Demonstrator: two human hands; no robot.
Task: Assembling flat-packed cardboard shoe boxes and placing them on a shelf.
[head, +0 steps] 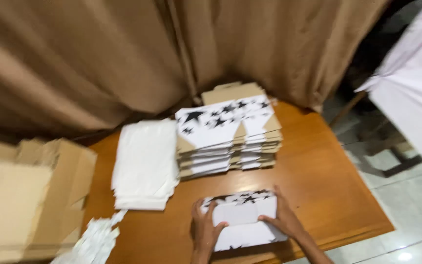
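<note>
1. Far left of the star-printed carton stack (228, 134): an open brown corrugated box (30, 195), flaps spread, hanging off the left edge of the wooden table (318, 181).
2. Below and left of the stack, at the table's near-left corner: a crumpled heap of white paper (94, 242).
3. Just left of the stack, touching or nearly touching its side: a neat pile of white paper sheets (145, 164).
4. The stack itself: flat-folded cartons, white with black stars on top, brown cardboard flaps poking out at the back and sides.
5. In front of the stack, near the table's front edge: a single white star-printed carton (242, 220), lying flat, stars along its far edge.
6. Left hand (205, 231): laid on the carton's left end, fingers curled over its edge, holding it.
7. Right hand (285, 218): spread flat along the carton's right end, pressing and gripping it.
8. Behind the stack: a tan curtain (98, 58).
9. Right of the stack, well off the table: pale floor tiles (406, 195) and white fabric (411, 83).
</note>
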